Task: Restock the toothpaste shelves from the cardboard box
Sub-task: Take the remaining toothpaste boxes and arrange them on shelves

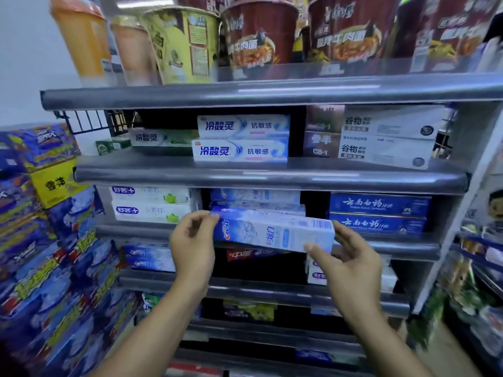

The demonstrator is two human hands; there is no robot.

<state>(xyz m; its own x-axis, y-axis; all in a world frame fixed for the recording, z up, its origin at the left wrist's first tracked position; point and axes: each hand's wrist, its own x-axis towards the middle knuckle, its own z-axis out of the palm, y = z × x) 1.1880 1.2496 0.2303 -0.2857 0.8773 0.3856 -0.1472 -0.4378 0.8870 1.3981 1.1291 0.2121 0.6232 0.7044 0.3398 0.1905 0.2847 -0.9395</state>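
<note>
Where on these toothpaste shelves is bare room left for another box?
Dark gap between the stacked pale-blue Crest cartons and the dark-blue cartons; another above the single green-and-white carton one shelf up. Paper noodle cups on top stand packed.

The left hand [192,240] and right hand [351,263] are bare. So are the left forearm [152,322] and right forearm [381,330], uncovered along all their visible length down to the lower edge of the view. The wrists are bare as well. Both forearms are smooth and slender, widening away from the wrists. The fingers [345,235] are fairly long, with knuckle creases showing. The nails look short, though blur hides finer detail.
</note>
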